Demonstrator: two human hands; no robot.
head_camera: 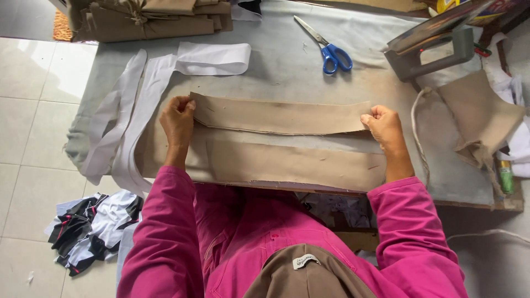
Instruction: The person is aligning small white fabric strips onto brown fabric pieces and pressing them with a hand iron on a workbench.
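My left hand (178,118) pinches one end of a long tan fabric strip (279,117); my right hand (385,126) grips the other end, holding it flat across the grey padded table (276,66). A wider tan piece (287,165) lies nearer me. Beyond sit blue-handled scissors (327,45), an iron (433,47) and white strips (143,94).

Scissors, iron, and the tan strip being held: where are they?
blue-handled scissors (326,45), head view, on the pivot above the handles.
iron (430,47), head view, on its grey body.
tan fabric strip (281,117), head view, mid-length between both hands.
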